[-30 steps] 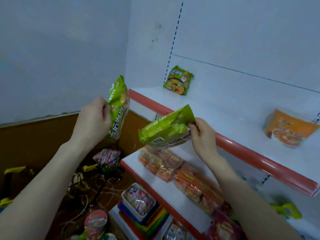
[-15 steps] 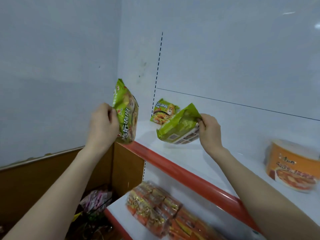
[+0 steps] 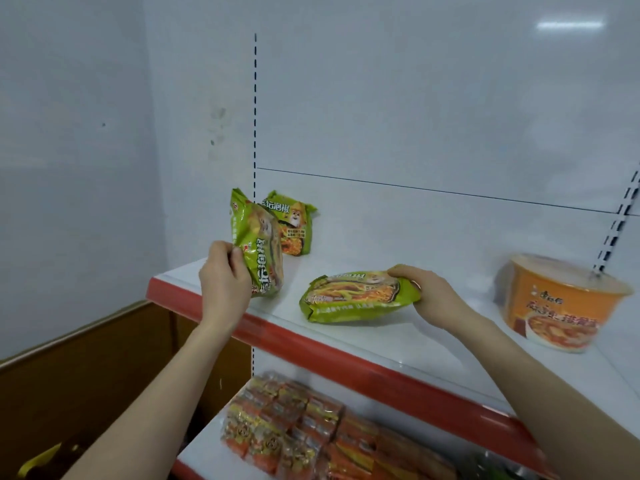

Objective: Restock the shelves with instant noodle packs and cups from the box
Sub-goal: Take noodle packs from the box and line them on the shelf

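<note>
right hand (image 3: 437, 295) lowered green pack (image 3: 360, 299) flat, glossy

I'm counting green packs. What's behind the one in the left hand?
One more green pack stands upright at the back panel. The held pack in the left hand covers its left edge and the shelf corner, so anything there is hidden.

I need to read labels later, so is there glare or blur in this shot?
Head view: a light glares on the back panel at top right; the orange noodle cup is smeared, its print soft; the green pack in the right hand is blurry too; the pack leaning at the back reads sharpest.
</note>
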`<state>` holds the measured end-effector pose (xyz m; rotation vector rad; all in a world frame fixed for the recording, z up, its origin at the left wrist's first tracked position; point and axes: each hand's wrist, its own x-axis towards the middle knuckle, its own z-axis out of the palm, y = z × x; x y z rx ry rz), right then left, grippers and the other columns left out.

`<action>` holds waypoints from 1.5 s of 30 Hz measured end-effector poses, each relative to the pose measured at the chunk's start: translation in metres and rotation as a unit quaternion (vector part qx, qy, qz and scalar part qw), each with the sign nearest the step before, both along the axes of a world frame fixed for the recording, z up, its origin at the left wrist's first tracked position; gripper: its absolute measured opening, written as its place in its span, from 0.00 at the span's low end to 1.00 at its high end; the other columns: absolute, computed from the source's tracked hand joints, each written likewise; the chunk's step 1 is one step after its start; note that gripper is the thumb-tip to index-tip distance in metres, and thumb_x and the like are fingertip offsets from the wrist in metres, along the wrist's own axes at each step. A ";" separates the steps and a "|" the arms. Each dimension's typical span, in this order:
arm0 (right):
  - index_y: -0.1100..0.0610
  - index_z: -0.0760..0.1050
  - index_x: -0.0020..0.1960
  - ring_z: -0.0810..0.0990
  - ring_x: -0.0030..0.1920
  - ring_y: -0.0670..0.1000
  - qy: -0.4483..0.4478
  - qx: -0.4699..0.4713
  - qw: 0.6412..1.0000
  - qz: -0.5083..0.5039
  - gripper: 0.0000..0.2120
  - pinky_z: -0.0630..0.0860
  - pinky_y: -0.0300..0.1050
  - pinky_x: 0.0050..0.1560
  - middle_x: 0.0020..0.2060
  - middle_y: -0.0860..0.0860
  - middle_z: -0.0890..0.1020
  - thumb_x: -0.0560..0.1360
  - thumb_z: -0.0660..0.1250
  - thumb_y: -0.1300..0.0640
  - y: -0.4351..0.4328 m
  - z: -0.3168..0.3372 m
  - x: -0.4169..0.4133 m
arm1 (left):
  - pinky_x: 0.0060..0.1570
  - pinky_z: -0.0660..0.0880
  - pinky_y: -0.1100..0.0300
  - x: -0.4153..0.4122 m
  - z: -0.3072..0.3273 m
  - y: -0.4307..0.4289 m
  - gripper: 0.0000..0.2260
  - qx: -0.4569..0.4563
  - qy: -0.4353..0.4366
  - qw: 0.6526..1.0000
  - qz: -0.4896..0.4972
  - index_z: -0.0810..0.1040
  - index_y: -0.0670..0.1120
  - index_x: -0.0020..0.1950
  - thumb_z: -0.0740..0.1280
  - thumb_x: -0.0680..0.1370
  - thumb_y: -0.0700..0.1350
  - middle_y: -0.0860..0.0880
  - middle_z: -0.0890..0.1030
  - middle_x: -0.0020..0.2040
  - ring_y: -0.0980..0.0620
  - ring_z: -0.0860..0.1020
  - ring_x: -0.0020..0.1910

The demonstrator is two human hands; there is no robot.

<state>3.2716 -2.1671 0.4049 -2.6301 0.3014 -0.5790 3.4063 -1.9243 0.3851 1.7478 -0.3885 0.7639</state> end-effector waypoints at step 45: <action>0.60 0.68 0.64 0.75 0.59 0.61 -0.110 0.138 0.977 -0.119 0.24 0.71 0.51 0.55 0.59 0.58 0.77 0.72 0.70 0.55 -0.062 0.011 0.164 | 0.28 0.65 0.69 0.017 -0.025 -0.036 0.06 -0.045 -0.004 0.999 0.015 0.67 0.41 0.43 0.58 0.80 0.38 0.54 0.70 0.32 0.58 0.68 0.30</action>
